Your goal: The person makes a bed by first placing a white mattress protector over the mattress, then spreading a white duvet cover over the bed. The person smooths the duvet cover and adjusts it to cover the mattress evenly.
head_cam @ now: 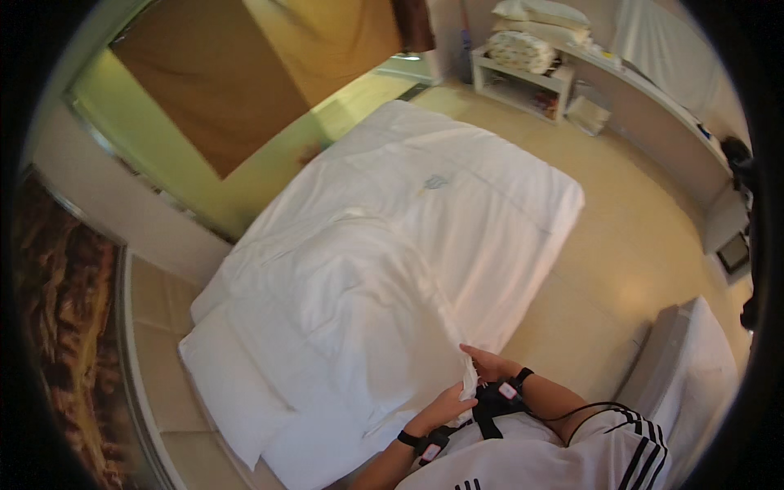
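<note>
A white bed cover [367,294] lies in folds over the near left part of the bed, on top of a smoother white sheet [484,202]. My left hand [450,404] grips the gathered edge of the cover close to my body. Just beyond it, my right hand [487,364] holds the same edge, fingers partly hidden by the cloth. Both wrists wear black straps with small devices. At the bed's left end a white pillow [226,367] shows under or beside the cover; which one I cannot tell.
A padded headboard [174,343] runs along the left. Tiled floor [618,245] borders the bed's right side. At the back, a white shelf unit [520,92] bears a patterned bundle, near stacked pillows [545,21]. A pale upholstered piece [686,361] stands at lower right. Brown curtains hang at upper left.
</note>
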`<action>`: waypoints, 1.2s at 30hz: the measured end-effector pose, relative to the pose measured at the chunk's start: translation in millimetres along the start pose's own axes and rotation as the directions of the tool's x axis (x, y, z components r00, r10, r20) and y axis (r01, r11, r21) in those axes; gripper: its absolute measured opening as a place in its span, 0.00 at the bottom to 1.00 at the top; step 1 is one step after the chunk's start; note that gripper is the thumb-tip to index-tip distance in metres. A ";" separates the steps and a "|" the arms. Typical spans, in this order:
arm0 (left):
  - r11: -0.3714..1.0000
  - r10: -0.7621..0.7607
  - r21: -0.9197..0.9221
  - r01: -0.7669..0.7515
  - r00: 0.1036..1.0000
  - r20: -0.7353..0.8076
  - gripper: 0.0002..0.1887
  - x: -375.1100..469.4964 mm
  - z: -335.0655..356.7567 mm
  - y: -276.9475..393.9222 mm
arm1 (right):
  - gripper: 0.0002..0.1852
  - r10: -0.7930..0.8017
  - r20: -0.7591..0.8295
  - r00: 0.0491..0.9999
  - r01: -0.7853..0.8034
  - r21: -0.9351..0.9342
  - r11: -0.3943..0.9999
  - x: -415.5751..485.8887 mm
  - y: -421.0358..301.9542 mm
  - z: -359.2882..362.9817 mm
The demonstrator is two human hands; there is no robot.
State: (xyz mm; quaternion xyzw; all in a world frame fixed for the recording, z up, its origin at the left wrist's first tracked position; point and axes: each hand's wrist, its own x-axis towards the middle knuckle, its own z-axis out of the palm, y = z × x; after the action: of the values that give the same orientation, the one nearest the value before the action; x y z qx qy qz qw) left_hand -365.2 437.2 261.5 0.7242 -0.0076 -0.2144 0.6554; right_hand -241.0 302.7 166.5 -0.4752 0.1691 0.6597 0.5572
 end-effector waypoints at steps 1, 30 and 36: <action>0.998 -0.022 -0.058 0.026 0.997 0.075 0.29 13.7 5.1 -2.4 | 0.39 -0.045 0.030 0.999 0.046 -0.018 0.999 -21.9 -1.9 -1.6; 0.542 -0.312 0.473 0.695 0.689 -0.655 0.28 387.3 45.4 55.3 | 0.17 -0.693 0.213 0.688 0.431 -0.889 0.155 -220.1 -147.3 -285.3; 0.830 -0.556 -0.331 0.450 0.610 -0.565 0.15 445.1 48.4 47.3 | 0.16 -0.842 0.197 0.502 0.631 -0.750 0.201 -212.9 -168.2 -350.5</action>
State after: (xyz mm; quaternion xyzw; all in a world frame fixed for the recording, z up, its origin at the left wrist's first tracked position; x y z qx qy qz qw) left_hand 36.1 254.7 170.5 0.6714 0.4368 -0.1298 0.5844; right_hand 48.0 -29.2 219.5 -0.7578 -0.2975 0.2433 0.5274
